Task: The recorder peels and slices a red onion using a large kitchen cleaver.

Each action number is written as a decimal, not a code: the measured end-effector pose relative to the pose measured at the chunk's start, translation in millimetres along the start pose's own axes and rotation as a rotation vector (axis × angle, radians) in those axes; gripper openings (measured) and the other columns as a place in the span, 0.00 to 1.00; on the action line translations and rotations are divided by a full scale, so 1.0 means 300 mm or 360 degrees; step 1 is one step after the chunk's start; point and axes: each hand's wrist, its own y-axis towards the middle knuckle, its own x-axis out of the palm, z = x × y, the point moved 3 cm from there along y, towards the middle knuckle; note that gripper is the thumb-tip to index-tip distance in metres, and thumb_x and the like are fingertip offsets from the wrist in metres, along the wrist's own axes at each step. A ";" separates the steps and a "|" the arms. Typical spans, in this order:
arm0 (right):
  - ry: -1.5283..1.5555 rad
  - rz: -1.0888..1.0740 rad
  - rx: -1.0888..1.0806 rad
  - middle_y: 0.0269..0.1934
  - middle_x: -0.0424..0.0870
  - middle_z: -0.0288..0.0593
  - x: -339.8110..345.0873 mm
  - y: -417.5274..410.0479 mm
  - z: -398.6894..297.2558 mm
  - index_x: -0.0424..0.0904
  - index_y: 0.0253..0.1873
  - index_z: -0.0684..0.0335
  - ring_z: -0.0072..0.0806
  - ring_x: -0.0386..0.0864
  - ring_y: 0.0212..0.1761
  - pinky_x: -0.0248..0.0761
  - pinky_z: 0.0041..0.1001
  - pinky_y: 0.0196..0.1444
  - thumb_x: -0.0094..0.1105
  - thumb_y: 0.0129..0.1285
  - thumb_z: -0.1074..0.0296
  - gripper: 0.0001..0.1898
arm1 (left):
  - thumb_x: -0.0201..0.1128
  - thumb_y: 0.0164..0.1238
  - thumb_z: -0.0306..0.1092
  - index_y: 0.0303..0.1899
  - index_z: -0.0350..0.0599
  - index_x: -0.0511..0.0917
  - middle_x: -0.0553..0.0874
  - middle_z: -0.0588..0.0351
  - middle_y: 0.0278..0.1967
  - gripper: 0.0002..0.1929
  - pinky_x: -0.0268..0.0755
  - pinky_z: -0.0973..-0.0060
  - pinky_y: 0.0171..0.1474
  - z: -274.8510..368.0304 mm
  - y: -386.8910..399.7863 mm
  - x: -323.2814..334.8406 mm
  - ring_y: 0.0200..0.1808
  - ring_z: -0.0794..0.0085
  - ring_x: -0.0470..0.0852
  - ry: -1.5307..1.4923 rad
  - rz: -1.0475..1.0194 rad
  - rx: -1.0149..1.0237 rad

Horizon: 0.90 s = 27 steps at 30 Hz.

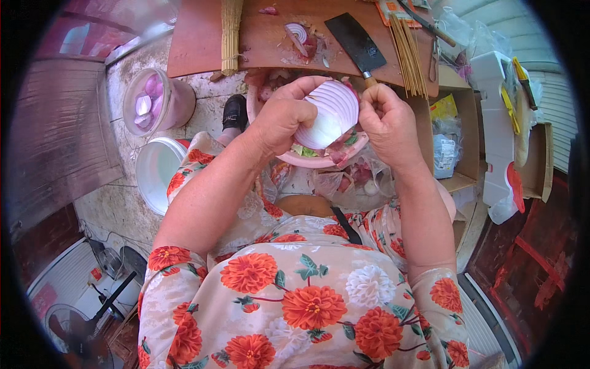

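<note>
My left hand [288, 115] grips a cut piece of red onion [334, 113], its pale ringed face towards me and the thumb on its surface. Close by its right edge is my right hand [389, 122], fingers curled together; whether something thin is pinched in them I cannot tell. Just beyond that hand lies a cleaver [352, 39] on the wooden board [198, 41], part of its handle hidden. Below the onion stands a pink basin [306, 160] with onion skins and green leaves. Another cut onion [297, 37] rests among scraps on the board.
Bamboo skewers [408, 55] overhang the board's right edge; a bundle of thin sticks [229, 41] lies left. Onions fill a bucket [177, 104] at left, near a white bucket [159, 177]. A plastic bag [355, 180] sits below the basin, a cardboard box [465, 152] to the right.
</note>
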 end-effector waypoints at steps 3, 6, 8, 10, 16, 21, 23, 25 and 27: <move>0.0140 -0.0039 0.0093 0.25 0.80 0.38 0.006 0.002 0.019 0.77 0.37 0.66 0.21 0.77 0.26 0.72 0.25 0.32 0.58 0.62 0.72 0.04 | 0.50 0.39 0.21 0.63 0.33 0.73 0.85 0.52 0.50 0.38 0.79 0.77 0.53 -0.014 0.007 -0.004 0.48 0.71 0.86 -0.0062 -0.0057 0.0084; 0.0259 -0.0108 0.0112 0.26 0.78 0.34 0.012 0.006 0.028 0.77 0.36 0.66 0.18 0.75 0.27 0.71 0.24 0.31 0.58 0.61 0.72 0.04 | 0.51 0.38 0.21 0.62 0.33 0.73 0.85 0.51 0.49 0.38 0.80 0.76 0.53 -0.018 0.001 -0.015 0.47 0.70 0.86 -0.0091 -0.0075 0.0018; 0.0373 -0.0190 0.0223 0.26 0.77 0.33 0.022 0.007 0.039 0.76 0.35 0.66 0.16 0.73 0.27 0.70 0.23 0.31 0.59 0.61 0.72 0.04 | 0.52 0.37 0.22 0.63 0.33 0.72 0.85 0.50 0.49 0.38 0.80 0.75 0.54 -0.025 0.000 -0.019 0.48 0.69 0.86 -0.0120 -0.0099 -0.0004; 0.0443 -0.0237 0.0273 0.26 0.77 0.32 0.022 0.005 0.031 0.76 0.35 0.65 0.16 0.73 0.27 0.69 0.22 0.31 0.59 0.61 0.72 0.04 | 0.52 0.37 0.22 0.63 0.33 0.72 0.85 0.49 0.48 0.39 0.80 0.75 0.54 -0.033 -0.001 -0.026 0.48 0.69 0.86 -0.0152 -0.0120 -0.0025; 0.0361 -0.0240 0.0454 0.28 0.79 0.31 0.027 0.017 0.097 0.77 0.36 0.65 0.15 0.75 0.29 0.71 0.20 0.31 0.59 0.65 0.70 0.05 | 0.54 0.37 0.21 0.57 0.35 0.73 0.84 0.44 0.51 0.34 0.78 0.66 0.60 0.027 -0.038 0.006 0.53 0.61 0.85 -0.0374 -0.0642 0.0213; 0.0702 -0.0260 0.0477 0.34 0.82 0.33 0.021 -0.008 0.073 0.79 0.43 0.65 0.16 0.78 0.31 0.73 0.19 0.32 0.57 0.69 0.70 0.06 | 0.49 0.39 0.17 0.57 0.37 0.74 0.83 0.46 0.53 0.33 0.77 0.70 0.60 0.034 -0.003 -0.009 0.54 0.64 0.84 -0.0239 -0.0399 0.0252; 0.0923 -0.0249 0.0333 0.40 0.84 0.36 0.026 -0.010 0.025 0.81 0.51 0.65 0.19 0.80 0.35 0.76 0.21 0.37 0.56 0.69 0.70 0.10 | 0.51 0.44 0.19 0.55 0.36 0.76 0.84 0.53 0.48 0.28 0.77 0.73 0.58 0.027 -0.011 -0.013 0.49 0.70 0.84 -0.0166 -0.0234 0.0259; 0.0831 -0.0266 0.0115 0.42 0.84 0.36 0.025 -0.009 -0.007 0.81 0.53 0.66 0.21 0.81 0.37 0.76 0.21 0.40 0.56 0.69 0.70 0.12 | 0.50 0.42 0.19 0.54 0.37 0.76 0.84 0.54 0.49 0.29 0.77 0.73 0.58 0.015 -0.006 -0.022 0.49 0.70 0.84 0.0021 -0.0160 0.0233; 0.0737 -0.0281 -0.0102 0.44 0.84 0.37 0.020 -0.011 -0.019 0.81 0.56 0.66 0.22 0.82 0.38 0.77 0.22 0.42 0.56 0.69 0.70 0.13 | 0.49 0.39 0.19 0.54 0.38 0.76 0.84 0.55 0.49 0.31 0.77 0.74 0.57 0.010 -0.002 -0.031 0.50 0.70 0.84 0.0207 -0.0086 0.0207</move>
